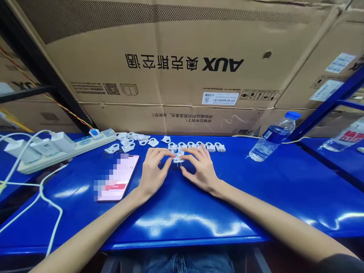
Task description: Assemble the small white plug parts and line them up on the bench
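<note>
Forearms (108, 218) stretched over blue table (182, 206); white plug (179, 159) pinched by left hand (153, 167), touched by right hand (202, 168), whose grip can't be told. Plug row (210, 147), carton (170, 85) set behind; phone (129, 178) left, bottle (273, 136) right.

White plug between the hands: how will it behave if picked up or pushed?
The white plug is probably stiff, as its ring-ended body looks like moulded plastic. It's likely light, being small beside the left hand and right hand. Pushed, it seems unlikely to roll freely, given its uneven outline and protruding prongs.
</note>
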A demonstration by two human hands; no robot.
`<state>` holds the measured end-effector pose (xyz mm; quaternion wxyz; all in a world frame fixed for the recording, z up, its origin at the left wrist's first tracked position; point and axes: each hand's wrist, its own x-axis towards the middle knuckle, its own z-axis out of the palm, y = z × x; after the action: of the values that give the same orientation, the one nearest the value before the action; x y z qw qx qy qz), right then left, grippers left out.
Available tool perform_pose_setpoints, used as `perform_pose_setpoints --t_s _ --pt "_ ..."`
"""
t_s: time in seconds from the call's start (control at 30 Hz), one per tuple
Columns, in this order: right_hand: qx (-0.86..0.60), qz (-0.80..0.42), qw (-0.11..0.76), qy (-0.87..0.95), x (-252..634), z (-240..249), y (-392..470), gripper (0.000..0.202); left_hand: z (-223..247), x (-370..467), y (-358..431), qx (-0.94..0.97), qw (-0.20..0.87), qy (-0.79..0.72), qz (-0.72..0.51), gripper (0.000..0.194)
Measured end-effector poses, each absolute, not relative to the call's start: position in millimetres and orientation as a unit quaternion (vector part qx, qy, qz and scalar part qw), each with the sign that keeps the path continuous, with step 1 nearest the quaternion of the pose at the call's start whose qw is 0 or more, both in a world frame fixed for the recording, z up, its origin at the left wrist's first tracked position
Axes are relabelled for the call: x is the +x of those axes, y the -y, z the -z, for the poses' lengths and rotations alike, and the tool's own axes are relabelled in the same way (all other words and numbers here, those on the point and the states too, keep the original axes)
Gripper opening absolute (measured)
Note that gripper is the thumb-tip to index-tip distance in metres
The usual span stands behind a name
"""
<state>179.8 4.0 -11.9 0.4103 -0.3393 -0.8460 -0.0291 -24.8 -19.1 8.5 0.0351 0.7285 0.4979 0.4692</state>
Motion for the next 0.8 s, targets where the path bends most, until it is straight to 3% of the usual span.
perform_pose_setpoints --t_s 0.8 --pt "-0.335 0.031 0.412 0.847 178.4 10.5 -1.3 0.022 -9.0 -23.5 19.1 0.708 0.110 -0.479 -0.508 0.013"
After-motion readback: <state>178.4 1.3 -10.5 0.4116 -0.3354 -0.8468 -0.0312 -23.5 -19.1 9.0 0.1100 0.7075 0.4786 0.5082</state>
